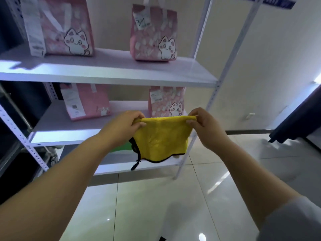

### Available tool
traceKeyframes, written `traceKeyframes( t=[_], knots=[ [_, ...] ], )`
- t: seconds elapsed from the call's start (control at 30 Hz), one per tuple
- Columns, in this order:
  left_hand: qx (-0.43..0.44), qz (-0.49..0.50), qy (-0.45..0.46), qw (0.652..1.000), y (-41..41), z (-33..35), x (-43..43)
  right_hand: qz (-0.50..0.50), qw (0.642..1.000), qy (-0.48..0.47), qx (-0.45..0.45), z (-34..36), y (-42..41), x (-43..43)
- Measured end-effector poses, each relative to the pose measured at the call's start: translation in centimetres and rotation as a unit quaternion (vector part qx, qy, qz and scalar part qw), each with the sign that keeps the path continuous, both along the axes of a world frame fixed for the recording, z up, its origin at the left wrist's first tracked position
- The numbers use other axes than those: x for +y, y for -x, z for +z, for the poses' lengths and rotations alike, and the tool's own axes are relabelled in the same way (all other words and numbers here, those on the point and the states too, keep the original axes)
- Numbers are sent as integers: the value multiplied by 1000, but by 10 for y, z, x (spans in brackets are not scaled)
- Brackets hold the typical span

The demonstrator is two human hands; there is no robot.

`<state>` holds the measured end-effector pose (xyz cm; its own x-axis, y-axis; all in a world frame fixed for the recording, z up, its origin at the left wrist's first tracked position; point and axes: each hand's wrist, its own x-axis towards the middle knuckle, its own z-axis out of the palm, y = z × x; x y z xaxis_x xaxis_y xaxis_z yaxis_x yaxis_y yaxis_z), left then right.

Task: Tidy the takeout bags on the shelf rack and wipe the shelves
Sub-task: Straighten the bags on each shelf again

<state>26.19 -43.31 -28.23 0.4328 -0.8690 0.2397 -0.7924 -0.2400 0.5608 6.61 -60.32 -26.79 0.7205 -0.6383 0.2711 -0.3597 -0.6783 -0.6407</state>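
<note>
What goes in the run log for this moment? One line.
left hand: pinches yellow cloth top edge; right hand: pinches same edge; takeout bags: four, upright on shelves

Yellow cloth (161, 136), black-edged, held stretched by its top corners before the white shelf rack (121, 76), upper-left bag (69, 28) and upper-right bag (154, 35) stood upright on one shelf, lower-left bag (94, 101) and lower-right bag (171, 99) on the shelf beneath, all pink, cat-printed, with paper receipts attached.

Beyond the right hand (203, 126) rises a plain cream wall (269, 66), a small white socket (250, 115) low on it and a dark skirting strip (246, 131) at its foot. Below the hand spreads a glossy pale tiled floor (156, 206) with bright glints of light. Far to its right stands a dark panel (298, 119).
</note>
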Motion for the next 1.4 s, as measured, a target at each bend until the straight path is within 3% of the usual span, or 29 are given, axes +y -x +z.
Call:
traceKeyframes(
  t=[0.3,0.4,0.6,0.7,0.77,0.9,1.03,1.17,1.27,1.4],
  knots=[
    [40,98,-25,994,33,27,-79,-82,997,13,0,8,0,-70],
    [63,131,-25,989,42,33,-108,-69,998,8,-7,13,-3,-82],
    [207,154,16,966,54,50,-151,33,997,-43,-57,24,-11,-97],
    [338,131,47,931,59,60,-167,93,986,-118,-67,27,-13,-106],
    [360,119,44,924,58,68,-174,128,977,-155,-72,28,-13,-114],
    [414,73,48,906,53,76,-183,97,981,-149,-74,25,-19,-126],
    [421,33,37,906,39,73,-192,46,988,-130,-75,24,-35,-144],
    [384,15,47,922,16,67,-201,46,981,-174,-76,28,-50,-164],
    [271,54,77,958,-6,61,-212,81,953,-260,-135,38,-62,-177],
    [298,-4,42,954,-32,63,-230,121,921,-318,-192,56,-83,-196]
  ],
)
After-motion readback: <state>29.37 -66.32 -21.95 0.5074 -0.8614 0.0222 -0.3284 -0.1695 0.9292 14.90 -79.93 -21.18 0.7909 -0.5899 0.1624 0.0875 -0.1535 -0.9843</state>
